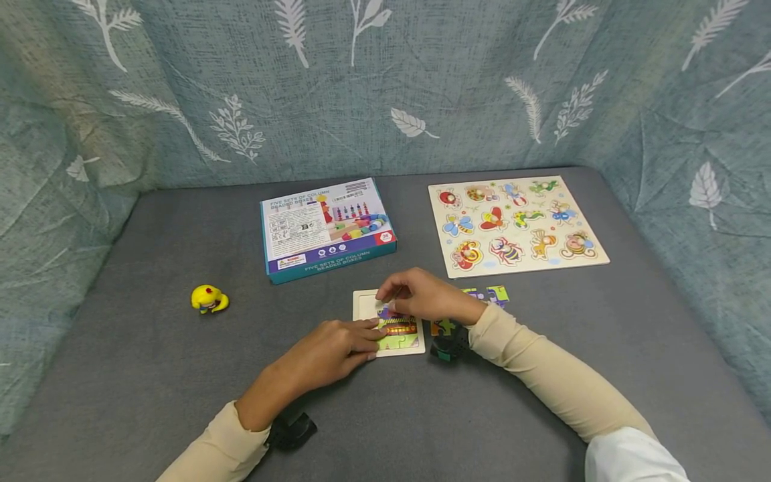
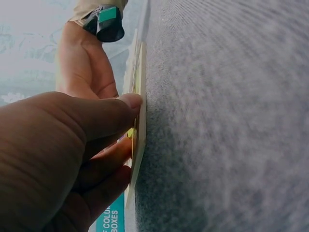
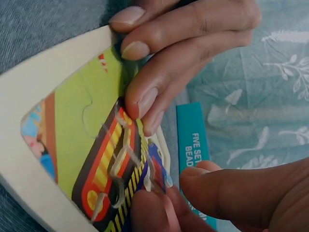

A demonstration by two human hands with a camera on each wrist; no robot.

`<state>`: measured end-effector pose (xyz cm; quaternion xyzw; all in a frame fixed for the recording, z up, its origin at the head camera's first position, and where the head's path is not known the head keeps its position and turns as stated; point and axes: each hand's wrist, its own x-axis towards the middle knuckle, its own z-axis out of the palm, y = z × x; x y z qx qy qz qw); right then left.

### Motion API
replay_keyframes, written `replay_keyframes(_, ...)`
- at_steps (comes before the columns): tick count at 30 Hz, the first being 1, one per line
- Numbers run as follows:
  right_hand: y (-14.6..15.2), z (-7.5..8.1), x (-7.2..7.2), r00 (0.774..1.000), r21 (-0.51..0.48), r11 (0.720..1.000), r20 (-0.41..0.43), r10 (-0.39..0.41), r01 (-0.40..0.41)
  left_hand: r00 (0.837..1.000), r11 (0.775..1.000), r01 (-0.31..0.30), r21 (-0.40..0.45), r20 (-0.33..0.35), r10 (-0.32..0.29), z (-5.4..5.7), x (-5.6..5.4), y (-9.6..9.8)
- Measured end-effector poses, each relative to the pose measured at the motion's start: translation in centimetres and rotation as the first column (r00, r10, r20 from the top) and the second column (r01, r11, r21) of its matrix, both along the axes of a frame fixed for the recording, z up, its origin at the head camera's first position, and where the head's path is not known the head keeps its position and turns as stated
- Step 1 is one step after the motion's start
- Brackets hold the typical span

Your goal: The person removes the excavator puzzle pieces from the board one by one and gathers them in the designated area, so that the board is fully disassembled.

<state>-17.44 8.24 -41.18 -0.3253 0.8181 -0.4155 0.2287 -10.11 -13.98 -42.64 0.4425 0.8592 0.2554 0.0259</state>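
Note:
A small wooden jigsaw board [image 1: 359, 306] lies on the grey table in front of me, partly filled with pieces showing a striped red, yellow and black picture on green. My left hand [image 1: 337, 348] rests on its left side, fingers extended over the picture and thumb [image 2: 130, 100] at the near edge. Over the far part, my right hand [image 1: 418, 294] bends its fingers down and pinches a purple and red puzzle piece [image 3: 157, 166] at the picture's edge. Loose puzzle pieces [image 1: 498, 294] lie beside the right wrist, partly hidden by it.
Behind the board stands a teal and white toy box [image 1: 328, 231]. A wooden insect puzzle [image 1: 521, 224] lies at the back right. At the left sits a small yellow toy figure [image 1: 209, 299]. A patterned curtain [image 1: 385, 87] hangs along the table's far edge.

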Motion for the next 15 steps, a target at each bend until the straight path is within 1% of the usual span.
replay_keyframes(3,-0.07,-0.14,-0.09,1.0,-0.005,1.0,-0.003,-0.011,0.011,1.0,1.0,0.0,-0.002,-0.006,0.0,-0.01,0.0,-0.02)
replay_keyframes(10,-0.15,-0.27,-0.17,1.0,-0.033,0.999,-0.03,-0.005,0.004,1.0,1.0,0.001,0.004,-0.004,-0.001,-0.02,0.02,0.05)
replay_keyframes(15,-0.23,-0.21,-0.18,1.0,-0.037,0.999,-0.003,0.005,-0.005,1.0,1.0,-0.004,-0.001,0.002,0.004,0.04,0.05,0.05)
